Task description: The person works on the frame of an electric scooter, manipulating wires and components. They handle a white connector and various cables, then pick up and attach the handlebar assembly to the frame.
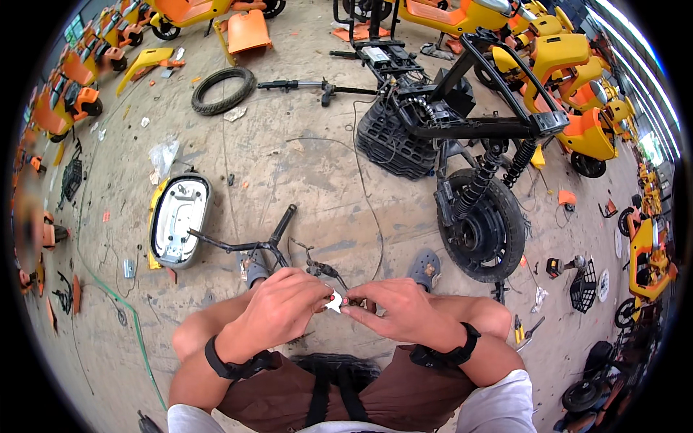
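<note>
My left hand and my right hand meet in front of my knees, fingertips together. Between them they pinch a small white part joined to a thin cable that runs up across the floor. Both wrists wear black bands. Just beyond my hands lies a black handlebar with a brake lever. What the fingers hide of the small part I cannot make out.
A stripped black scooter frame with its rear wheel stands ahead right. On the floor lie a yellow seat base, a loose tyre, a black basket, pliers. Orange and yellow scooters line the edges.
</note>
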Demonstrator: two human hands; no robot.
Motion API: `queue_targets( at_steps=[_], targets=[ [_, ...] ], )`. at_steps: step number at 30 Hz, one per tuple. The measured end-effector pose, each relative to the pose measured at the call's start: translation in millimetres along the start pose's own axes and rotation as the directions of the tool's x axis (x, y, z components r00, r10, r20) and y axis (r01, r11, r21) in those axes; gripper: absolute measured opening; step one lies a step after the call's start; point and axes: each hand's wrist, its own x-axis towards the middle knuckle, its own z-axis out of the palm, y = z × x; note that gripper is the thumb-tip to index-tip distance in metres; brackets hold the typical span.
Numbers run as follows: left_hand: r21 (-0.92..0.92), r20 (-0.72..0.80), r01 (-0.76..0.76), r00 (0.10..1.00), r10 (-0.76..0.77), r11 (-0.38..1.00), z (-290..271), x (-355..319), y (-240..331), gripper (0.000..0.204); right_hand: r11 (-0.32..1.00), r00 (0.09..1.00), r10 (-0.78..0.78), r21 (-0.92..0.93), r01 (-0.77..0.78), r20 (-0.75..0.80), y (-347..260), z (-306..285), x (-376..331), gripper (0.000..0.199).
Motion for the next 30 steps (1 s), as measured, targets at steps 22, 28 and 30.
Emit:
queue_targets(
  at_steps=[22,28,30],
  targets=[
    [-0.023,0.048,0.015,0.999,-0.014,1.0,4.2,0.1,-0.7,0.021,1.0,0.999,-0.021,0.003,0.021,-0.045,2.3,-3.2,-4.3,0.021],
    [-0.027,0.036,0.021,0.999,-0.02,0.999,3.6,-0.8,-0.1,0.02,1.0,0.998,0.027,-0.013,-0.028,-0.052,1.5,-3.7,-3.9,0.02],
    [-0.025,0.028,0.019,0.999,-0.018,1.0,3.4,-0.3,-0.7,0.02,0.999,0.998,0.026,-0.024,-0.028,-0.054,0.2,-5.5,-2.5,0.02]
  ],
)
